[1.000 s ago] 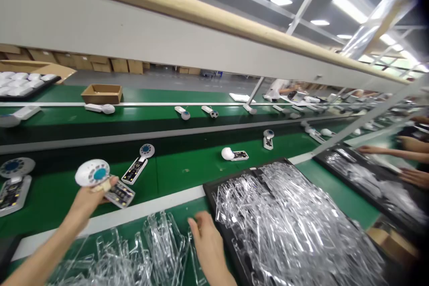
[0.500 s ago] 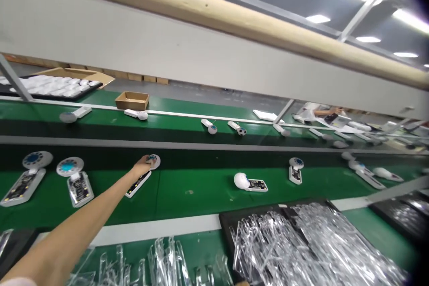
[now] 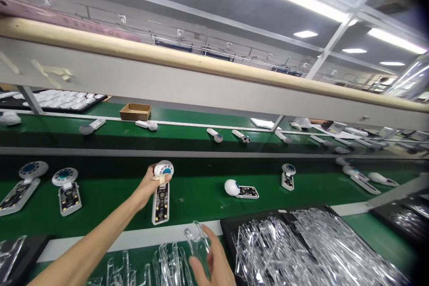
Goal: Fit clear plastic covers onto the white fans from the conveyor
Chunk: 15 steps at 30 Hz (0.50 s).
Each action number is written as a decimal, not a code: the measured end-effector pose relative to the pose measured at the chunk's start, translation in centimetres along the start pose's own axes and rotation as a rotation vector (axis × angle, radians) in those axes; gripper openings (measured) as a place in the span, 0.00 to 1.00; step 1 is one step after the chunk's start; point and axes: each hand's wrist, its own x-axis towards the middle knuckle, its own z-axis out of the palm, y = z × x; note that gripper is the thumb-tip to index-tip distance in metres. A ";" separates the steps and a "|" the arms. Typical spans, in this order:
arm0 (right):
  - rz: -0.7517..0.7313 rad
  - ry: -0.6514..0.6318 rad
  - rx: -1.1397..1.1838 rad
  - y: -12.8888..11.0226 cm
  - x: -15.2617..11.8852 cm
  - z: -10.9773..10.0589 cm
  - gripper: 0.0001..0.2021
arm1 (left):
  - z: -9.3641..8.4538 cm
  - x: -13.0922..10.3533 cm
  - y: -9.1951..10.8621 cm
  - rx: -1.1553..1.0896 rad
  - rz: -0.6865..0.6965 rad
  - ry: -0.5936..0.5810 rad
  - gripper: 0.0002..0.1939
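Note:
Around the round head of a white device my left hand is closed, lifting it over the green belt; its open handle shows a dark circuit board. My right hand holds a clear plastic piece between thumb and fingers, just in front of the belt's pale edge. Similar devices lie on the belt: two at the left, one nearer my left arm, and one on its side right of centre. Clear pieces lie below my hands.
Black trays heaped with clear plastic parts stand at the lower right. Beyond a grey divider, a second belt carries more white devices and a small cardboard box. A long beam crosses above. Part of a person's arm shows at the far right.
My left hand has drawn the device rightward and nearer, turning its handle toward me. My right hand has come into view with a clear piece. The camera view has tilted up.

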 end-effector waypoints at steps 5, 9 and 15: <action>-0.197 0.027 -0.137 -4.4 1.3 1.7 0.23 | 2.6 -6.4 2.0 -0.598 -0.093 -0.175 0.38; -0.245 0.041 -0.179 -5.0 1.1 2.1 0.24 | 3.6 -9.0 2.8 -0.598 -0.104 -0.167 0.35; -0.258 0.056 -0.204 -5.2 0.2 2.1 0.25 | 3.4 -10.1 4.2 -0.576 -0.035 -0.043 0.32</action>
